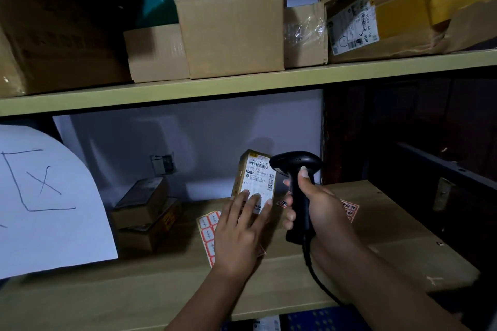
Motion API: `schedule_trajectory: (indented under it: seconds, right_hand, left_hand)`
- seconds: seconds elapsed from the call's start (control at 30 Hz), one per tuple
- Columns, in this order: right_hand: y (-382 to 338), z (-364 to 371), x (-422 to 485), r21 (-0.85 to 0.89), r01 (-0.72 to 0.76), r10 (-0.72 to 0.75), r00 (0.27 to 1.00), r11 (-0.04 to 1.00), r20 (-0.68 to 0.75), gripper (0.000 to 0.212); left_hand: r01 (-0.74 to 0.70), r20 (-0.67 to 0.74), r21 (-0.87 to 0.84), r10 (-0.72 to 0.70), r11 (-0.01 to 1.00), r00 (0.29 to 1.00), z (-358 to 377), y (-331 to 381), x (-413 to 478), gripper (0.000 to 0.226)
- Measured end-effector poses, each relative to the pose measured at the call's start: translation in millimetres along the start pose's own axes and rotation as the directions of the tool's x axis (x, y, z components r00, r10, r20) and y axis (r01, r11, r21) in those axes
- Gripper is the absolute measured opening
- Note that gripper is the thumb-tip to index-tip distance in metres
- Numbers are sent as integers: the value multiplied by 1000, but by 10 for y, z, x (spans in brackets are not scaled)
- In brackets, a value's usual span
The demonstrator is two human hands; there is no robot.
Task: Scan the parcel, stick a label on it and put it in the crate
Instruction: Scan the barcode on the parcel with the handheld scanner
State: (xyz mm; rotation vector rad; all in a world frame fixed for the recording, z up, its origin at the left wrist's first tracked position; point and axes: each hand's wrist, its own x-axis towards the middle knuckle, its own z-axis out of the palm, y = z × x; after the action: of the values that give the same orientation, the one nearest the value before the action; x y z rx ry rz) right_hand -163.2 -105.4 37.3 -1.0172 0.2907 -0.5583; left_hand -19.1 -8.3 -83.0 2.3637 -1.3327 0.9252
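1. The parcel [254, 181] stands tilted on the lower shelf [161, 285], printed label facing me.
2. My left hand [239, 234] lies open, fingers flat on the parcel's lower face, steadying it.
3. My right hand [314, 207] is closed round the scanner [295, 169], its head just beside the barcode.
4. I judge scanning in hand: keep fingers off the barcode.
5. Sticker sheet [208, 231] lies under my left hand; no crate in view.

The parcel [255, 177] stood upright on the shelf [161, 290]. The scanner [298, 191] was just to its right, head toward it. A label sheet [208, 231] lay on the shelf before the parcel, to its left. Small boxes [145, 212] were stacked further left of the parcel. Cartons [228, 16] sat on the board [242, 83] above it.
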Motion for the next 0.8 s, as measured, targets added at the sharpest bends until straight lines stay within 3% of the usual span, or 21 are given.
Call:
schedule_trajectory:
  seconds: [0.2,0.4,0.8]
  right_hand:
    - [86,60,74,-38,13,-15,999,999,-36,48]
    - [132,47,105,-61,22,-24,999,998,-32,56]
    - [136,51,153,-109,43,-46,999,993,-27,40]
  left_hand:
    - [-23,-94,11,24,1000,995,15,3,-9,79]
    - [-25,-50,32,27,999,998,26,-16,-25,91]
    - [-71,-114,73,79,995,990,86,-12,-37,91]
